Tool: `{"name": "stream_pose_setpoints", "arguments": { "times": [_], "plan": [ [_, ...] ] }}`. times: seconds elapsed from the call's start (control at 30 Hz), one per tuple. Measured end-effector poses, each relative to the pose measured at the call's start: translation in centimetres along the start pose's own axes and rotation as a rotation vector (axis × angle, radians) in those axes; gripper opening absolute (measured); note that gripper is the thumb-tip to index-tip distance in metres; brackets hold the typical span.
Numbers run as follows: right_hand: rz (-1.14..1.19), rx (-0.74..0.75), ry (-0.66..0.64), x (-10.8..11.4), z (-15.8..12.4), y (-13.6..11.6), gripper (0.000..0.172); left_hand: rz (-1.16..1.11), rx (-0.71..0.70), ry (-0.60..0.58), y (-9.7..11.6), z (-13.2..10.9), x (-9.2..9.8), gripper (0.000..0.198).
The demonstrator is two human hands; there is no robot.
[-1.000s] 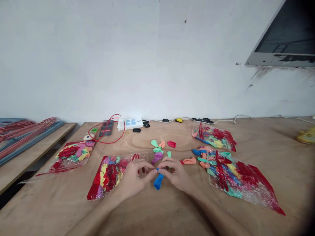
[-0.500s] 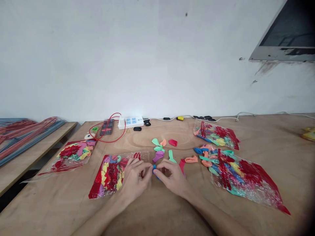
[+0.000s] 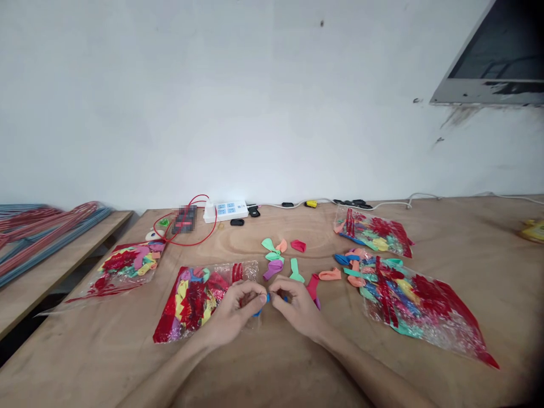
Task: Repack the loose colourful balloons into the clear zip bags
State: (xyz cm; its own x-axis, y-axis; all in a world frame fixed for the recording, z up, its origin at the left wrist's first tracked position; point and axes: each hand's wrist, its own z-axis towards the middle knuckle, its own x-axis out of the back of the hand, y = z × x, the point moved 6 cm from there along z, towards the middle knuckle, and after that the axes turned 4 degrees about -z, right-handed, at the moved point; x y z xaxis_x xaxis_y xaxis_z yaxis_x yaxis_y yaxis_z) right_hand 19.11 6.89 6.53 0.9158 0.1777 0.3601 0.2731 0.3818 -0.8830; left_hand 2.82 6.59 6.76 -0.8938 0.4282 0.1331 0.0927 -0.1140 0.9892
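A small blue balloon [image 3: 267, 297] is pinched between the fingertips of my left hand [image 3: 236, 310] and my right hand [image 3: 298, 307], just above the table. Part of the blue shows below my left thumb; fingers cover much of the rest. Just beyond my hands lie loose balloons: a purple one [image 3: 273, 269], a mint green one [image 3: 296, 271], a red one [image 3: 313, 285] and an orange one [image 3: 330, 274]. My left wrist is beside a clear and red bag of balloons [image 3: 193, 300].
Other balloon bags lie at the left [image 3: 131, 262], at the right [image 3: 425, 303] and at the back right [image 3: 378, 231]. A white power strip [image 3: 226, 211] with a red cable [image 3: 191, 245] sits near the wall. Bundled red and blue rods [image 3: 51, 226] rest at far left.
Both hands stay close together at the same spot. The blue balloon has turned, its body now showing under my left thumb rather than toward my right hand.
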Motion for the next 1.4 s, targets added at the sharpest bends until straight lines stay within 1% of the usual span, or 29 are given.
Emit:
{"name": "stream_pose_setpoints", "arguments": {
  "times": [0.07,0.1,0.2,0.27,0.33,0.4,0.43,0.57,0.63,0.73,0.8,0.87,0.97,1.03,1.1,1.2,1.23,1.27,1.3,1.33,1.4],
  "plan": [
    [-0.002,0.008,0.019,0.0,0.0,-0.2,0.016,-0.164,0.094,-0.076,-0.2,-0.1,-0.5,0.038],
    [-0.013,0.014,0.037,0.1,0.0,-0.4,0.016,-0.236,0.13,-0.086,-0.2,-0.1,-0.6,0.036],
    [-0.055,0.051,0.097,0.3,-0.1,-1.1,0.017,-0.415,0.184,-0.054,-0.2,-0.1,-0.9,0.038],
    [-0.077,0.076,0.123,0.4,-0.1,-1.6,0.018,-0.487,0.195,-0.064,-0.2,-0.1,-1.1,0.041],
    [-0.086,0.098,0.128,0.3,-0.2,-1.9,0.018,-0.487,0.198,-0.115,-0.3,-0.1,-1.3,0.043],
    [-0.082,0.113,0.118,0.3,-0.3,-2.1,0.017,-0.434,0.187,-0.145,-0.6,-0.1,-1.2,0.043],
    [-0.077,0.123,0.111,0.2,-0.4,-2.2,0.017,-0.401,0.171,-0.138,-0.8,0.0,-1.0,0.043],
    [-0.066,0.167,0.09,0.0,-0.5,-2.3,0.018,-0.325,0.089,-0.053,-1.2,0.3,-0.1,0.044],
    [-0.055,0.175,0.086,-0.1,-0.5,-2.2,0.018,-0.307,0.078,-0.042,-1.3,0.4,0.1,0.045],
    [-0.044,0.172,0.085,0.1,-0.5,-2.0,0.017,-0.241,0.046,-0.049,-1.0,0.5,0.2,0.05],
    [-0.046,0.168,0.093,0.3,-0.6,-2.1,0.017,-0.154,-0.006,-0.016,-0.4,0.5,0.6,0.051],
    [-0.048,0.166,0.101,0.5,-0.7,-2.3,0.018,0.01,-0.099,0.095,0.6,0.5,1.4,0.048],
    [-0.05,0.173,0.104,0.5,-0.8,-2.6,0.018,0.395,-0.322,0.304,3.0,-0.3,2.3,0.038],
    [-0.043,0.184,0.107,0.6,-0.9,-2.8,0.017,0.611,-0.464,0.366,4.4,-0.9,2.3,0.032],
    [-0.02,0.182,0.128,0.9,-0.8,-2.6,0.017,0.703,-0.537,0.418,5.3,-1.4,2.8,0.03],
    [0.033,0.162,0.169,1.6,-0.6,-1.9,0.018,0.68,-0.513,0.585,6.2,-2.0,4.9,0.031],
    [0.048,0.155,0.175,1.7,-0.5,-1.6,0.018,0.664,-0.505,0.606,6.4,-2.1,5.3,0.032],
    [0.056,0.15,0.178,1.8,-0.4,-1.4,0.018,0.658,-0.507,0.587,6.6,-2.2,5.4,0.032],
    [0.057,0.148,0.179,1.9,-0.3,-1.3,0.018,0.664,-0.522,0.535,6.7,-2.2,5.1,0.032],
    [0.051,0.145,0.179,1.9,-0.3,-1.2,0.018,0.682,-0.544,0.459,6.9,-2.1,4.4,0.03],
    [0.03,0.145,0.172,1.9,-0.3,-1.2,0.017,0.726,-0.569,0.322,6.8,-2.1,2.8,0.019]
  ]
}}
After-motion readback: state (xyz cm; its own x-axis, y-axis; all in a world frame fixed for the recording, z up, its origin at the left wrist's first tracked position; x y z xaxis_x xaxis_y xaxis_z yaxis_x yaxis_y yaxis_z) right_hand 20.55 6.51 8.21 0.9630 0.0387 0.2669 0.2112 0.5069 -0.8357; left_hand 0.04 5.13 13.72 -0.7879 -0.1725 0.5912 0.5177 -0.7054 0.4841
